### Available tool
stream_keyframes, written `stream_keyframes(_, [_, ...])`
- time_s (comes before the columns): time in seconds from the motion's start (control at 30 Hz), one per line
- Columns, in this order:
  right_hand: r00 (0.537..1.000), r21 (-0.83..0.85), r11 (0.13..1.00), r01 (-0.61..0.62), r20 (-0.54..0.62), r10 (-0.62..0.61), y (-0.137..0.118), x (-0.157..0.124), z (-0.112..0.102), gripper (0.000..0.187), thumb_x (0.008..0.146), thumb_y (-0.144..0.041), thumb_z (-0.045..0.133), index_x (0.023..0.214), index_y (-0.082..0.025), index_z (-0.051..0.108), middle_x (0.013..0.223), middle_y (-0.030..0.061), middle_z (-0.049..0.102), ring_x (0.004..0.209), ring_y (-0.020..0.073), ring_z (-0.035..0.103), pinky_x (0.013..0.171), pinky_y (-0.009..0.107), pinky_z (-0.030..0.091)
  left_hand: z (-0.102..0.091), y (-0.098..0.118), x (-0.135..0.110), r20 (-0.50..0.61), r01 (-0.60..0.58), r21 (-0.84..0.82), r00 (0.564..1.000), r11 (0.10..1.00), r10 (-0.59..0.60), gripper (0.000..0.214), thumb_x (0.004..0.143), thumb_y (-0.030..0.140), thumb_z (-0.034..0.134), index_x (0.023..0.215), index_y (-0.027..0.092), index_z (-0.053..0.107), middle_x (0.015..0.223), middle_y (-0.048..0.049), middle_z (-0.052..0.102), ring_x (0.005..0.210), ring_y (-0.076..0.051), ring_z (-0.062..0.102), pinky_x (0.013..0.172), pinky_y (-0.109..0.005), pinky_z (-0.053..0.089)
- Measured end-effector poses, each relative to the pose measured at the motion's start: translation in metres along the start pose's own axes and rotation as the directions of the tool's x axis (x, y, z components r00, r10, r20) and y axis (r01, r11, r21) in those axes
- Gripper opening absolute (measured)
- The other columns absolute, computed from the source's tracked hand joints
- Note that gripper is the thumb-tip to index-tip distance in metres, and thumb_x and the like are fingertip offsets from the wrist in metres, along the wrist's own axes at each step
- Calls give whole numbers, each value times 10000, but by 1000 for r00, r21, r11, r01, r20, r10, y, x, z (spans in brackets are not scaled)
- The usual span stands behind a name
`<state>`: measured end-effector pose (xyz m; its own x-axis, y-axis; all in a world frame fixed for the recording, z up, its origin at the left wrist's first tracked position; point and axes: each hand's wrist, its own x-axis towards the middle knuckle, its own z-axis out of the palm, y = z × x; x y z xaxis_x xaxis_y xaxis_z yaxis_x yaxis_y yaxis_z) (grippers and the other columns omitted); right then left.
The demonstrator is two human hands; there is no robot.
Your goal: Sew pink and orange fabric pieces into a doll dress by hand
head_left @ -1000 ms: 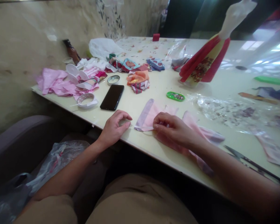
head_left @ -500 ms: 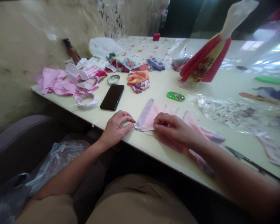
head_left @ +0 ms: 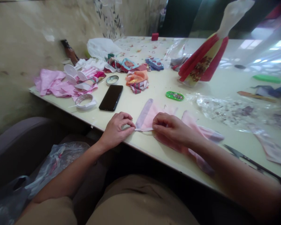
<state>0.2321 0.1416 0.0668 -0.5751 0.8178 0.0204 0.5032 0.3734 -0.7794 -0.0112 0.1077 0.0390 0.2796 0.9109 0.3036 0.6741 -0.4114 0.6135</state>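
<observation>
Work partway along the near edge

On our pale table [head_left: 157,91], the far right holds a dress form [head_left: 207,57] in a red and yellow skirt that looks finished from here. Nearer us, by the table's near edge, lies the pink cloth [head_left: 147,118]; the lilac band on its left side lies flat, so we judge that side done. More pink folds [head_left: 187,118] lie loose to the right and look unworked, though we cannot tell whether they are one piece with it. The scissors [head_left: 235,152] rest untouched at near right. Our right hand [head_left: 170,125] has its fingers curled together, apparently pinching the cloth's near edge, where a narrow pale strip shows; that edge seems the part under way. Our left hand [head_left: 115,128] brings thumb and forefinger to the near left corner; we cannot tell whether they grip it. The phone [head_left: 111,98] lies to the left, the green box [head_left: 175,96] just beyond the cloth.
</observation>
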Motion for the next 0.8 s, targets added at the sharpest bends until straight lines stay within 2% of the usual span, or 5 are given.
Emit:
stream_keyframes(0.23, [1000,-13,1000,13,4,-13,2,1,0,126,848,-197,538,752,-174,616,836,47,607,777,169,545,726,305,414,0,1,0,-8,17,-14,1000,1000,-17,65,863,228,665,891,218,722,1048,-40,634,1030,-208,593,961,-382,451])
stream_keyframes(0.47, [1000,-37,999,28,-5,-28,1,1,1,116,847,-177,529,754,-173,598,826,46,594,753,164,528,709,302,405,2,2,0,-10,12,38,1000,999,-12,49,851,214,670,844,222,718,1034,-29,634,1012,-204,579,956,-382,444])
stream_keyframes(0.7, [993,-276,959,68,-75,-92,-3,-2,4,146,828,-106,522,725,-154,614,791,65,588,786,184,502,721,305,376,3,6,5,14,57,54,998,997,-58,60,830,172,658,816,210,702,1034,-30,621,1012,-207,563,973,-399,425])
stream_keyframes(0.8, [993,-357,932,67,-72,-99,-1,-3,7,169,842,-111,516,705,-155,606,768,62,577,769,180,489,720,306,365,2,6,6,25,58,49,998,997,-59,56,831,173,655,817,207,698,1042,-32,619,1020,-211,558,976,-403,420])
